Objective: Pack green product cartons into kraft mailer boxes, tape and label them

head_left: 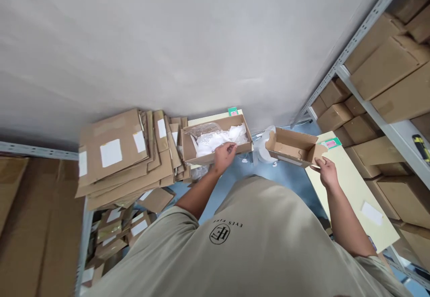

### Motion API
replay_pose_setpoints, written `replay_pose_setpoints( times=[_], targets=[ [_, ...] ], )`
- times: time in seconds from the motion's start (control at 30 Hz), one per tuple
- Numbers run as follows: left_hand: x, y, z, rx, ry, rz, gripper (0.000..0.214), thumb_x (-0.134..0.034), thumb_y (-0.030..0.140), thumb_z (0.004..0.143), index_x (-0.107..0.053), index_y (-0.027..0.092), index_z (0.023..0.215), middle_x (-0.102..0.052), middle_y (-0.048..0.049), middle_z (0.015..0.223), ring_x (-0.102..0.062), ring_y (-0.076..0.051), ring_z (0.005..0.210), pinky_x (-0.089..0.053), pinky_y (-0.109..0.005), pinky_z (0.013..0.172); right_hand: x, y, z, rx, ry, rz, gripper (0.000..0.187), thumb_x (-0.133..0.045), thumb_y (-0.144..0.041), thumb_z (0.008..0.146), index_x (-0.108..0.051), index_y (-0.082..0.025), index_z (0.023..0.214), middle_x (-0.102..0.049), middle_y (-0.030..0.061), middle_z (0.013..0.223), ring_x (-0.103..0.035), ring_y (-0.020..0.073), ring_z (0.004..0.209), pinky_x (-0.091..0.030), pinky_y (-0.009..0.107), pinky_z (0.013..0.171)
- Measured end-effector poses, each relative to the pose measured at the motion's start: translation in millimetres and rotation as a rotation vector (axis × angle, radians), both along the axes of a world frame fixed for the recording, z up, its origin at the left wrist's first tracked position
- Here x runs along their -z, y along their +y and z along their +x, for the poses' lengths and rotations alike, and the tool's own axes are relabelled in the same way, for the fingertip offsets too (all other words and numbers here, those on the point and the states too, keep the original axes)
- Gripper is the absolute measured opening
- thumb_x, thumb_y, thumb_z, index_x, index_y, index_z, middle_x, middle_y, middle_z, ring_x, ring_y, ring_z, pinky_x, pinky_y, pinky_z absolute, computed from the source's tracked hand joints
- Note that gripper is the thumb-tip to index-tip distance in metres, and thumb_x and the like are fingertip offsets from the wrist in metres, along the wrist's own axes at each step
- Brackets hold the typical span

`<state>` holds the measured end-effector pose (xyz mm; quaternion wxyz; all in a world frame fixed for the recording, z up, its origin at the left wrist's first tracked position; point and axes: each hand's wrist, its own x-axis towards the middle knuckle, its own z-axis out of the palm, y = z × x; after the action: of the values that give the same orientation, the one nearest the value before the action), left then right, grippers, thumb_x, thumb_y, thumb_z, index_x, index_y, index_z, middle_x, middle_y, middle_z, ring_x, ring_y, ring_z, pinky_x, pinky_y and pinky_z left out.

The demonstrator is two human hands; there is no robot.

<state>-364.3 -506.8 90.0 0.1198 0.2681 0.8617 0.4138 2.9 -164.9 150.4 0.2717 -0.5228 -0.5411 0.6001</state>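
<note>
My left hand reaches over the front wall of an open cardboard box filled with white plastic packets. Its fingers are curled onto one of the packets. My right hand pinches the near flap of a small, empty, open cardboard box, which it holds tilted above the edge of a pale yellow table. Both arms stretch out from my beige T-shirt at the bottom of the view.
A stack of flattened cartons with white labels lies left of the packet box, with more on the floor below. Metal shelving loaded with brown boxes stands on the right. A white object sits between the two boxes.
</note>
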Motion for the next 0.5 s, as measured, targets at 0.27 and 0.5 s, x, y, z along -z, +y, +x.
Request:
replay_pose_setpoints(
  times=[0.27,0.5],
  targets=[
    [27.7,9.6,-131.1,0.143,-0.052,-0.432,0.063,-0.083,0.05,0.094,-0.074,0.017,0.147,-0.08,-0.0214,0.139,-0.072,-0.04,0.138,-0.052,-0.045,0.12,-24.4,-31.9,-72.3,0.076,0.121,0.044,0.063,-0.096,-0.048,0.075,-0.062,-0.024,0.121,-0.069,0.0011,0.106,-0.074,0.0178,0.091,-0.08,0.043,0.083],
    [64.1,67.9,-127.3,0.276,-0.231,-0.664,0.094,-0.114,0.039,0.047,-0.08,0.017,0.131,-0.051,-0.0374,0.17,-0.037,-0.07,0.162,-0.042,-0.083,0.119,-36.1,-57.2,-115.5,0.092,0.146,0.026,0.066,-0.095,-0.045,0.077,-0.059,-0.024,0.128,-0.06,-0.0031,0.093,-0.074,0.0186,0.089,-0.081,0.044,0.082]
  ],
)
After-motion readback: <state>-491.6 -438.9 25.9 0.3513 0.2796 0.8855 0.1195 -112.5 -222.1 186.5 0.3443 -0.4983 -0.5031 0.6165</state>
